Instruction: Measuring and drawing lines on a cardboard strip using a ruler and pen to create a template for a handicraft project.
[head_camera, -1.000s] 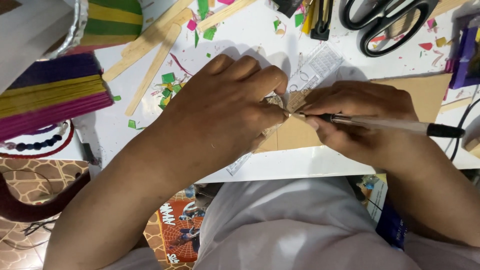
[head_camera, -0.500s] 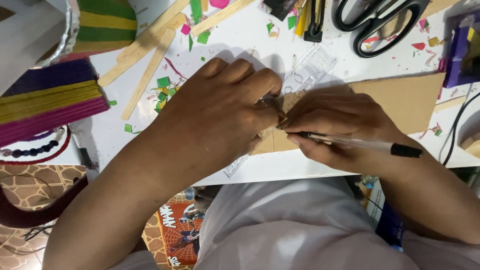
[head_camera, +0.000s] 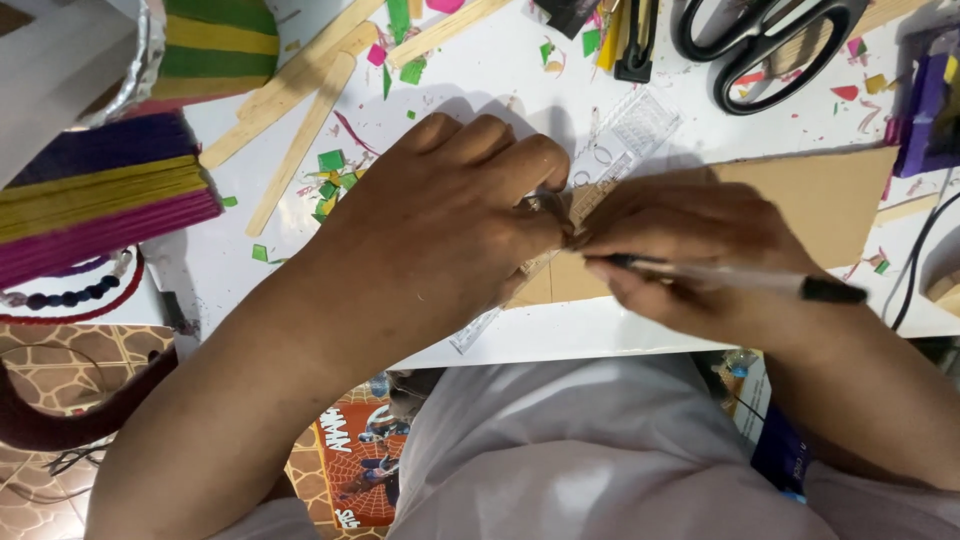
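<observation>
Both hands meet over a brown cardboard sheet (head_camera: 800, 200) at the near edge of the white table (head_camera: 500, 90). The left hand (head_camera: 440, 220) lies palm down with its fingers curled and pressed together, bearing down on a clear plastic ruler (head_camera: 630, 135) that runs aslant across the cardboard; the ruler shows beyond the knuckles at its far end and again below the wrist at the table edge. The right hand (head_camera: 680, 250) is closed around a single pen (head_camera: 740, 280) with a clear barrel and a black cap end, held nearly flat, its tip pointing toward the left hand's fingertips beside the ruler. The exact spot where the tip meets the cardboard is hidden between the two hands.

One cardboard sheet, one ruler and one pen are in use. At the left edge lies one stack of coloured sticks (head_camera: 90, 205) in bands of purple, yellow and magenta. At the top right rests one pair of black-handled scissors (head_camera: 760, 40). About four plain wooden sticks (head_camera: 300, 125) lie near the top left, well apart from the hands. Many small paper scraps (head_camera: 330, 180), green, pink and yellow, are scattered over the table, too many to count.
</observation>
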